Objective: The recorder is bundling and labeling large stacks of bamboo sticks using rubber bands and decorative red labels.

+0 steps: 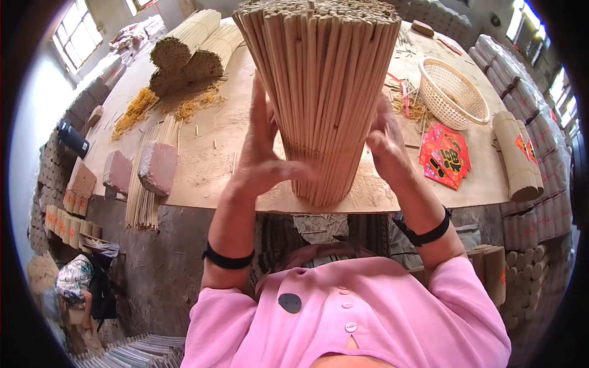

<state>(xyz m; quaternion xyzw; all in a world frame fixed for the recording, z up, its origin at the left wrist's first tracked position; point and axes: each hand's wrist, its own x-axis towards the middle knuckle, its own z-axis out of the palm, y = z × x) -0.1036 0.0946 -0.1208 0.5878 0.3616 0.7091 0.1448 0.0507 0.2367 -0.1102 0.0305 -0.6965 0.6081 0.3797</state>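
The left hand [261, 159] and right hand [388, 138] curved around the two sides of a tall bundle of sticks [325, 104] at the upper centre of the frame, thumbs forward; with fingers partly hidden, a firm grip could not be told. The bundle stood on end on the counter [208, 178], a thin band [322, 151] around its lower part. Right of it lay red packets [446, 158], below a cream basket [437, 103]; paler bound rolls [516, 162] lay at the far right. At upper left, tied stick bundles [196, 40] were piled behind yellow bands [136, 113]. At left, a reddish block [159, 168] rested on loose sticks [142, 208]. At lower left, another person [75, 279] bent forward.
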